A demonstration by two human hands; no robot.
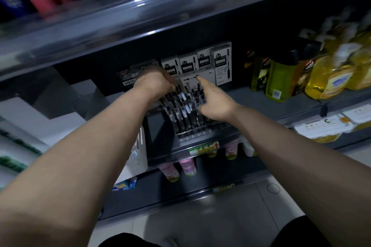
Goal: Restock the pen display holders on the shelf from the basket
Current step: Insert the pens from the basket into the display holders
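Observation:
A clear pen display holder [200,132] stands on the dark middle shelf [261,96], filled with several black pens [180,110] leaning back. My left hand [154,80] grips the tops of a bunch of these pens at the rack's upper left. My right hand [214,100] is at the rack's right side, with its index finger stretched toward the white pen boxes [200,62] behind; its other fingers are curled over the pens. The basket is out of view.
Yellow and green bottles [321,74] crowd the shelf to the right. White boxes [40,118] sit at left. Pink cups [186,166] stand on the lower shelf behind a price tag [202,148]. An upper shelf edge [140,12] overhangs. Grey floor tiles lie below.

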